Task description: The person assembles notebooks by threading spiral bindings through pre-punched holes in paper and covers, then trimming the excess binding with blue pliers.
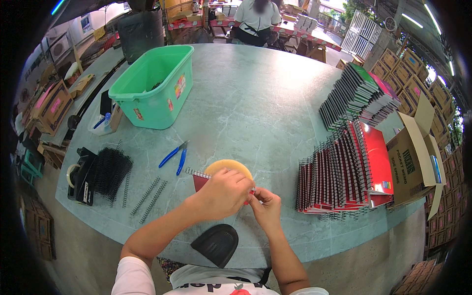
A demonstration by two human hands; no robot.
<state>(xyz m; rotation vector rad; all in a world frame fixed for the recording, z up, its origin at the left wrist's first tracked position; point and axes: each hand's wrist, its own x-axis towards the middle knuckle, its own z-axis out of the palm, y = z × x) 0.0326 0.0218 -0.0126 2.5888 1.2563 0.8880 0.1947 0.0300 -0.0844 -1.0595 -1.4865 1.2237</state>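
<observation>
A small red notebook [200, 182] lies under my hands, with a black spiral wire [195, 172] along its upper edge and sticking out past its left corner. Closed over the notebook, my left hand [227, 192] hides most of it. My right hand [266, 204] pinches at the notebook's right end, thumb and fingertips together by the wire's end. Behind the hands shows a round tan disc [230, 165], partly covered by them. Left of it lie blue-handled pliers [176, 158] with spread handles. Below my hands rests a black curved pad [217, 244].
Left are two loose spiral wires [149, 199], a heap of black wires [112, 169], a tape dispenser [82, 177] and a green tub [162, 105]. Right stand stacked red spiral notebooks [339, 172], green-covered notebooks [346, 93] and an opened carton [412, 160]. A person [256, 22] sits beyond the table.
</observation>
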